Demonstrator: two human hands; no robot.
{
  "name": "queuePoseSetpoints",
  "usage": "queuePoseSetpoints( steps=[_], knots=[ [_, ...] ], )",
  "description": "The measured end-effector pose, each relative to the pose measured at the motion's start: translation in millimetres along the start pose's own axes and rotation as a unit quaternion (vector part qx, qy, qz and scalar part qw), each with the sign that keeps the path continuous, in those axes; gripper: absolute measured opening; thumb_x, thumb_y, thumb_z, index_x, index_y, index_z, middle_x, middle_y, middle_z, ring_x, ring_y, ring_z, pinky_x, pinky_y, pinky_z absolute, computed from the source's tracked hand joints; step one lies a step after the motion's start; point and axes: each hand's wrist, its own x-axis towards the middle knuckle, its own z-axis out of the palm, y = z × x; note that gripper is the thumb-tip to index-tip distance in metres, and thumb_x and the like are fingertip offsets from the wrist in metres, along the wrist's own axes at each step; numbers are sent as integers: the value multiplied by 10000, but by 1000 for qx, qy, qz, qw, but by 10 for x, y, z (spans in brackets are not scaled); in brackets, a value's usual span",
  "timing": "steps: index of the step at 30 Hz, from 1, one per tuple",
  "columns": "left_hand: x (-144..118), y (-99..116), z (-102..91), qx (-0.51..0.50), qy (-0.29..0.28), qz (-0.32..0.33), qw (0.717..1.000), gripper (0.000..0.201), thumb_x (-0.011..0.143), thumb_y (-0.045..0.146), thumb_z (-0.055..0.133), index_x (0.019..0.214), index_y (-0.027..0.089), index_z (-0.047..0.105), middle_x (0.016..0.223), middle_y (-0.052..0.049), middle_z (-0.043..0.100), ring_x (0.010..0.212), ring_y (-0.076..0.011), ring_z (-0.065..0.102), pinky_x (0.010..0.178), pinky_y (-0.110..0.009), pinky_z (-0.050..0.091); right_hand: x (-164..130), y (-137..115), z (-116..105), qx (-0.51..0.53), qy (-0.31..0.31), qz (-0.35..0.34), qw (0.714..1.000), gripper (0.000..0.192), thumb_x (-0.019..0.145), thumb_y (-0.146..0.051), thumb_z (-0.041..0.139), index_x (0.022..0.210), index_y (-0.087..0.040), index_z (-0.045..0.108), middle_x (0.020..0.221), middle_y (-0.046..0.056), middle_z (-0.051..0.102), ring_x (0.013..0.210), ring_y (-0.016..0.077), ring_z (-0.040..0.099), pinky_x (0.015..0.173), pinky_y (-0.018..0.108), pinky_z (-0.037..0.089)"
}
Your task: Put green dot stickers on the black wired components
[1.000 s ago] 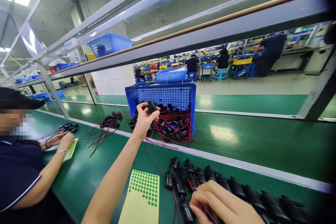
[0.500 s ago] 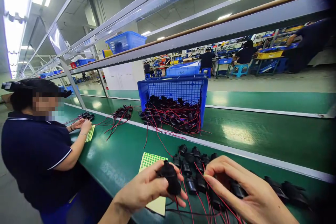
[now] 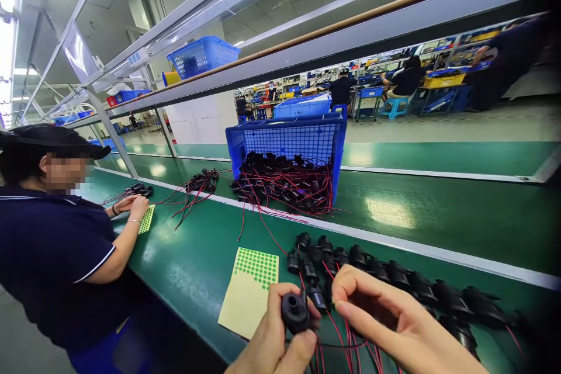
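Note:
My left hand (image 3: 265, 343) is closed around a small black pump (image 3: 294, 313), a cylinder whose round nozzle end points up toward me. To its right, my right hand (image 3: 390, 321) has thumb and forefinger pinched together; whatever lies between the tips is too small to make out. Just left of the held pump lies a pale yellow sheet (image 3: 239, 298) with rows of green dot stickers on its upper part. Behind and beneath my right hand, several similar black pumps (image 3: 397, 274) with red and black wires stand in rows on the green bench.
A blue crate (image 3: 339, 158) lies on its side, spilling pumps and tangled wires. More wired pumps (image 3: 201, 181) sit left of it. At left, a co-worker (image 3: 56, 234) handles another dotted sheet (image 3: 146, 220). A metal shelf rail (image 3: 280, 64) crosses above the bench (image 3: 184, 269).
My left hand has moved down and right and turned the pump, so its nozzle end faces me. The dotted sheet is more exposed. My right hand has shifted slightly left, and the view has tilted.

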Motion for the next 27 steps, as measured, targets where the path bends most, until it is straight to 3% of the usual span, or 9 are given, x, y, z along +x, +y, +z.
queuePoseSetpoints(
  steps=[6, 11, 17, 22, 27],
  knots=[
    [-14, -24, 105, 82, 21, -5, 996, 344, 993, 423, 561, 1255, 230, 449, 1202, -121, 620, 1048, -238, 628, 927, -366, 465, -99, -24, 142, 1, -54, -5, 999, 211, 965, -263, 540, 772, -235, 620, 768, -17, 640, 706, 134, 613, 644, 204, 507],
    [-6, -57, 89, 108, 12, 10, 994, 335, 985, 372, 574, 1272, 237, 466, 1144, -105, 641, 985, -230, 654, 863, -343, 489, -132, -44, 151, -47, -49, -33, 997, 202, 947, -187, 532, 768, -230, 614, 769, -16, 657, 708, 127, 632, 640, 204, 508],
    [16, -134, 61, 77, -27, 65, 995, 349, 986, 307, 559, 1316, 261, 453, 1211, -111, 641, 1047, -241, 668, 900, -349, 501, -137, -73, 126, -84, -42, -58, 994, 193, 923, -140, 541, 767, -237, 603, 758, -27, 665, 676, 121, 629, 609, 197, 502],
    [18, -104, 71, 95, -26, 67, 993, 326, 976, 310, 574, 1282, 255, 477, 1115, -93, 666, 943, -219, 672, 821, -316, 509, -143, -103, 138, -113, -21, -74, 991, 195, 914, -123, 537, 771, -240, 599, 752, -37, 659, 654, 111, 620, 599, 190, 493],
    [4, -71, 66, 103, -32, 34, 994, 329, 985, 290, 553, 1299, 254, 462, 1166, -109, 658, 1009, -235, 676, 878, -338, 509, -146, -111, 149, -118, -9, -90, 989, 196, 922, -127, 526, 775, -241, 587, 742, -32, 653, 638, 113, 618, 582, 196, 494]
  ],
)
